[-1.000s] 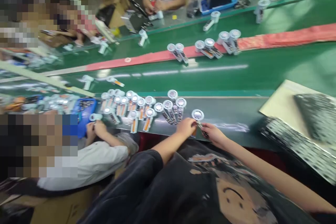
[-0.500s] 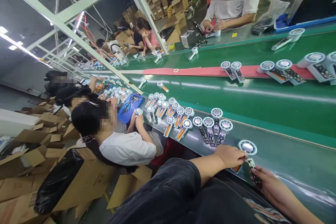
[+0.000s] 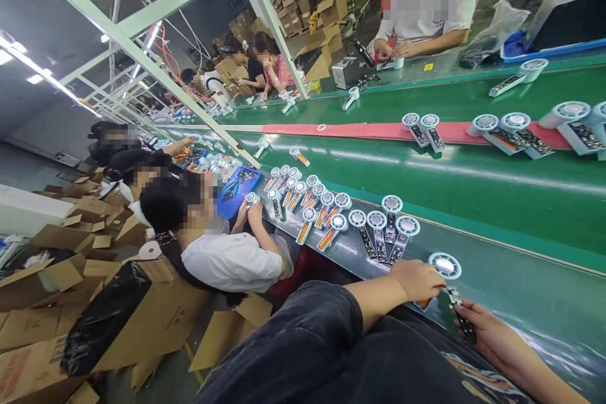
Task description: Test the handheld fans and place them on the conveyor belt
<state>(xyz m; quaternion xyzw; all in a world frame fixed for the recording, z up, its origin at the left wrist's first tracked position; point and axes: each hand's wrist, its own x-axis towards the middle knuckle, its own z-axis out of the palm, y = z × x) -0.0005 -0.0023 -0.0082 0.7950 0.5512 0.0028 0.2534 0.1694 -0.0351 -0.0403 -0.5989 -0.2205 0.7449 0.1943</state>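
My left hand (image 3: pixel 417 280) is closed round the handle of a light-blue handheld fan (image 3: pixel 445 266), just below its round head. Part of the fan's orange inside shows under the hand. In my right hand (image 3: pixel 483 323) a dark circuit board (image 3: pixel 463 319) is pinched between thumb and fingers, its upper end close to my left fingertips. Whether the board is wired to the fan I cannot make out. Left of my hands lie several fans with dark boards in their handles, such as one fan (image 3: pixel 376 221). Beyond them are several fans with orange insides (image 3: pixel 338 222).
A green conveyor belt (image 3: pixel 360 170) with a pink strip (image 3: pixel 350 128) runs past the bench, carrying more fans. At my left a co-worker in a white shirt (image 3: pixel 237 259) handles a fan near a blue tray (image 3: pixel 239 192). Another person (image 3: pixel 426 12) works across the belt. Cardboard boxes (image 3: pixel 146 315) crowd the floor.
The camera view has swung left and tilted up since a second ago. My hands keep the fan and the circuit board, with little movement in the last half second.
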